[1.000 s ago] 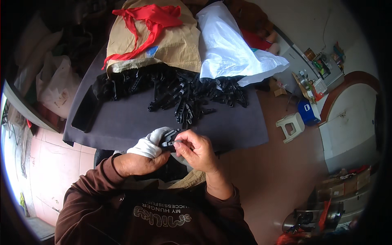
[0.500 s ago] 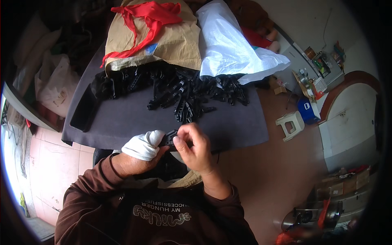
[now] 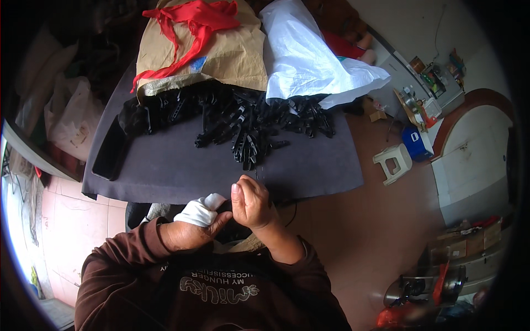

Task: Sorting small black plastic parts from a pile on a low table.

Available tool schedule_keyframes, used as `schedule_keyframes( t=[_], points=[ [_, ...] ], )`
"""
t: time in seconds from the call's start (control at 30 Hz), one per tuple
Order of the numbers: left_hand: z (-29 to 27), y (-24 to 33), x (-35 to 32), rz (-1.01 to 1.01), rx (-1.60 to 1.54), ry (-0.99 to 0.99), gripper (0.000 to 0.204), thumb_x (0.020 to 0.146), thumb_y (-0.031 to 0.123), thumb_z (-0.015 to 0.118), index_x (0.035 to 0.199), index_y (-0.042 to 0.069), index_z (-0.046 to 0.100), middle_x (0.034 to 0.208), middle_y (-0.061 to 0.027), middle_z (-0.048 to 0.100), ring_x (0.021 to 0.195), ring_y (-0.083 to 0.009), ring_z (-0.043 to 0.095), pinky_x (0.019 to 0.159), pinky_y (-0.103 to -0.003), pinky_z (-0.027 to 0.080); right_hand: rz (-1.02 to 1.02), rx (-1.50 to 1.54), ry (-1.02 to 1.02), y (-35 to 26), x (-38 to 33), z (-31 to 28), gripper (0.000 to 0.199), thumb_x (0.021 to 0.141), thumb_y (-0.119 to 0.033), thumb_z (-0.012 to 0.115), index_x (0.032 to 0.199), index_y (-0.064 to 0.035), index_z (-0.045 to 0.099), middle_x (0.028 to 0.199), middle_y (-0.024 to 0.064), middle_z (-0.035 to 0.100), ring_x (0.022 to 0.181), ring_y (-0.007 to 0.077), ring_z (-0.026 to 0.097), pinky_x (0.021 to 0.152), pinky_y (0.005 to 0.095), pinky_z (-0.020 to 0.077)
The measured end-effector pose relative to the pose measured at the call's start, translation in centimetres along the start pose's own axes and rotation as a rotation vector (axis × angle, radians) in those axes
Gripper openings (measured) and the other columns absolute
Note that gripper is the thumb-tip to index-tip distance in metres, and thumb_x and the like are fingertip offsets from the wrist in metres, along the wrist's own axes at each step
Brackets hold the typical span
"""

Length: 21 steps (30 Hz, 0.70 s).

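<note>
My left hand [image 3: 190, 230] holds a white cloth [image 3: 197, 211] close to my chest, just below the near edge of the dark grey table [image 3: 165, 171]. My right hand [image 3: 251, 201] is closed around a small black part [image 3: 225, 208] that sits between both hands and is mostly hidden by the fingers. A pile of several black plastic parts [image 3: 243, 118] lies across the middle of the table, beyond my hands.
A brown paper sack [image 3: 221, 52] with a red ribbon [image 3: 193, 22] and a white plastic bag [image 3: 309, 58] lie at the table's far side. A black tray [image 3: 107, 151] rests at the left. A white stool [image 3: 393, 161] and a blue box [image 3: 417, 142] stand on the floor at the right.
Both hands have drawn back from over the table edge toward my chest. The white cloth is now more tucked under my left hand.
</note>
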State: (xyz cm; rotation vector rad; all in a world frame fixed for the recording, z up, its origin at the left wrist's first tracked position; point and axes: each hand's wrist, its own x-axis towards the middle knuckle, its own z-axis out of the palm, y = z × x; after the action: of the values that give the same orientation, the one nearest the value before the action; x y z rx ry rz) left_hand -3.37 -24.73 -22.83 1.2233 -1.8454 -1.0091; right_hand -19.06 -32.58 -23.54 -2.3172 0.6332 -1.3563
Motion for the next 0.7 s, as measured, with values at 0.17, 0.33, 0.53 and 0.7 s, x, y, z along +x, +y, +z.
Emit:
schedule_keyframes(
  t=[0.17, 0.33, 0.53, 0.7],
  points=[
    [-0.8, -0.3, -0.1, 0.062, 0.012, 0.073, 0.019, 0.092, 0.013, 0.06, 0.105, 0.001, 0.055, 0.084, -0.0128, 0.058, 0.071, -0.0248, 0.054, 0.064, -0.034, 0.045, 0.066, 0.274, -0.175, 0.1, 1.0, -0.5, 0.024, 0.094, -0.013, 0.052, 0.074, -0.0003, 0.046, 0.068, 0.0126, 0.046, 0.053, 0.0282, 0.046, 0.051, 0.0367, 0.0386],
    [-4.4, 0.9, 0.8, -0.049, 0.012, -0.07, 0.032, 0.088, 0.026, 0.066, 0.108, 0.002, 0.058, 0.086, -0.0188, 0.062, 0.078, -0.0384, 0.06, 0.067, -0.041, 0.048, 0.234, 0.279, -0.522, 0.0, 1.6, -3.1, 0.031, 0.09, -0.028, 0.064, 0.095, 0.0028, 0.059, 0.078, 0.0115, 0.059, 0.062, 0.0179, 0.058, 0.056, 0.0276, 0.0457],
    [-7.8, 0.7, 5.6, 0.135, 0.768, 0.349, 0.034, 0.073, 0.021, 0.074, 0.105, 0.012, 0.064, 0.108, -0.0175, 0.061, 0.094, -0.0368, 0.061, 0.075, -0.041, 0.051, 0.2, -0.396, -0.176, 1.4, 1.8, -3.7, 0.02, 0.087, -0.012, 0.062, 0.105, -0.0033, 0.062, 0.079, 0.0116, 0.061, 0.064, 0.0265, 0.062, 0.059, 0.0344, 0.0516],
    [-8.4, -3.2, 8.8, 0.061, 0.673, 0.222, 0.016, 0.075, 0.012, 0.069, 0.089, 0.008, 0.064, 0.076, -0.0139, 0.063, 0.076, -0.0344, 0.063, 0.067, -0.039, 0.051, 0.183, -0.582, -0.267, 2.5, 1.6, -2.9, 0.027, 0.086, -0.002, 0.056, 0.112, -0.0048, 0.062, 0.084, 0.0123, 0.059, 0.075, 0.0294, 0.062, 0.067, 0.0376, 0.0527]
  ],
)
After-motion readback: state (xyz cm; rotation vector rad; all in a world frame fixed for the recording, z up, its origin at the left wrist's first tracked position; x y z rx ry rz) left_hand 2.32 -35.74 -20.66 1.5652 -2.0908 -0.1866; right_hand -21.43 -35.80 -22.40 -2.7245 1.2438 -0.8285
